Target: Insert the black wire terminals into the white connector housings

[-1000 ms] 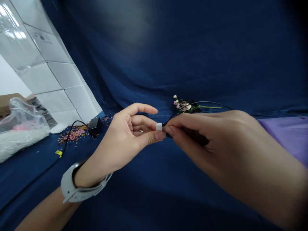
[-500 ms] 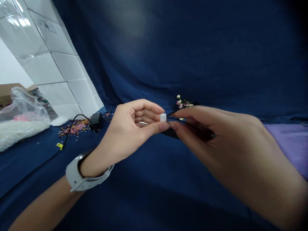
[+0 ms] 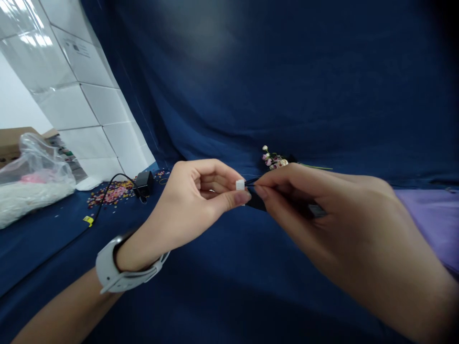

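The left hand pinches the white piece mid-scene; the right hand pinches the black wire just right of it, nearer than the flowers. Steady left grip, wire straight, light fingertips: that looks wisest here.

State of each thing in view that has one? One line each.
Left hand: closed on white piece
Right hand: closed on black cord
White piece: held, partly covered
Black cord: pinched, partly hidden
Watch strap: fastened
Plastic bag: partly filled, closure unclear
Colored bits: scattered
Black adapter: unheld
Flowers: partly hidden
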### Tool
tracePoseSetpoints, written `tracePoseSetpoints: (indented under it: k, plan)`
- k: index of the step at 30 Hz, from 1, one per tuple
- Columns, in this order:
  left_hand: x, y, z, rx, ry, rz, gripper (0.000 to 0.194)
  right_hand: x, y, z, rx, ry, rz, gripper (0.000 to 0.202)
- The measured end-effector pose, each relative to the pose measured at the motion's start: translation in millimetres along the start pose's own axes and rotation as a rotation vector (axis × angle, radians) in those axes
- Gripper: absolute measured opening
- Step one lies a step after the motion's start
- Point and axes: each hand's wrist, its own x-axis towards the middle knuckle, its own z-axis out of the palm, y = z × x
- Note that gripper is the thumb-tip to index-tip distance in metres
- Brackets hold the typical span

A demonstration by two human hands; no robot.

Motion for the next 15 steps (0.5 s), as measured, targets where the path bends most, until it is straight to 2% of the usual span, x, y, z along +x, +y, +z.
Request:
tracePoseSetpoints:
  k: [5, 9, 12, 15]
  plan:
    - [0, -1, -0.8, 0.02, -0.016, 0.009, 0.016, 1, 0, 1, 0.009, 0.0, 0.0, 0.015]
    - [9, -8, -11.2, 0.032, -0.083, 0.04, 0.016, 5, 11, 0, 0.064, -0.039, 0.092, 0.008]
    - [20, -15, -23.7, 0.061, -0.098, 0.018, 0.02, 11, 29, -7, 0.187, -0.213, 0.237, 0.019]
    - [30, -23, -34.5, 0.075, -0.142, -0.082, 0.026, 19, 57, -16, 0.288, -0.451, 0.314, 0.021]
